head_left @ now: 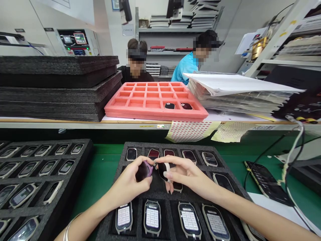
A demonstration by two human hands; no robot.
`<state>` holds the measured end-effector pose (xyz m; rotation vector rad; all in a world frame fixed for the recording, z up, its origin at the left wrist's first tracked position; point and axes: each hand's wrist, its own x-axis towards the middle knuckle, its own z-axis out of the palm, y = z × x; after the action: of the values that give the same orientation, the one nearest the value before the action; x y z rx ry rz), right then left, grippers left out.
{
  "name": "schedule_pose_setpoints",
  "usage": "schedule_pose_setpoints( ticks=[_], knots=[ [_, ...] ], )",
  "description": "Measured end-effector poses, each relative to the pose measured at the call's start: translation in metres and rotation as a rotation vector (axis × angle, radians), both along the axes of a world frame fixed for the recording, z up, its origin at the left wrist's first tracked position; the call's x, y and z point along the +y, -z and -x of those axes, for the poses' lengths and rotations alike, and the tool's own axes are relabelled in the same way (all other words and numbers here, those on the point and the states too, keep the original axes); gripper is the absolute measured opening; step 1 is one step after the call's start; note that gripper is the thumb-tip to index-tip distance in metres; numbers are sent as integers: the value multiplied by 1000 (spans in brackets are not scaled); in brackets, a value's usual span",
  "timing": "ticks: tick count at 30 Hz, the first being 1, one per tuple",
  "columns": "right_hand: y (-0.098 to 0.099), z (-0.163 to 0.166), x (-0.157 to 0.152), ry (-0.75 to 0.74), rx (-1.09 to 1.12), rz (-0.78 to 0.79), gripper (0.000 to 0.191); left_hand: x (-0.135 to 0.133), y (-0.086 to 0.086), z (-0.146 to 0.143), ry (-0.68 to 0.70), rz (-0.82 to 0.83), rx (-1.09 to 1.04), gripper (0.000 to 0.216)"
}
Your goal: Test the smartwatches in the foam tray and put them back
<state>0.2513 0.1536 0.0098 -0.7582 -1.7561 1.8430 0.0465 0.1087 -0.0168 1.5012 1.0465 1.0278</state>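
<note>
My left hand (127, 187) is closed on a smartwatch case with a purple rim (144, 171), its dark face turned toward me. Close beside it, my right hand (190, 174) grips a pale-rimmed smartwatch case (163, 170) between thumb and fingers. Both are held just above a black foam tray (165, 195). In the tray's front row, strapless watches (152, 217) lie in compartments with lit screens showing white grids. Watches in the back row (210, 158) have dark or reddish faces. My hands partly hide the middle row.
Another foam tray of watches (47, 207) lies at the left. A pink foam tray (120, 112) with two dark pieces sits on the shelf, between stacked black foam (50, 97) and papers (240, 83). A phone (268, 184) and cables are at right. Two people sit beyond.
</note>
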Motion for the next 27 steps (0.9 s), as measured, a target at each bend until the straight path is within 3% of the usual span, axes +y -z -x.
schedule_pose_setpoints(
  ticks=[4,11,27],
  knots=[
    [2,1,1,9,24,6,58,1,0,-1,-22,30,-29,32],
    [1,-2,3,-31,18,20,46,0,-1,0,-11,-8,7,29],
    [0,-4,3,-79,42,35,43,-4,-4,-2,-7,-28,51,30]
  ],
)
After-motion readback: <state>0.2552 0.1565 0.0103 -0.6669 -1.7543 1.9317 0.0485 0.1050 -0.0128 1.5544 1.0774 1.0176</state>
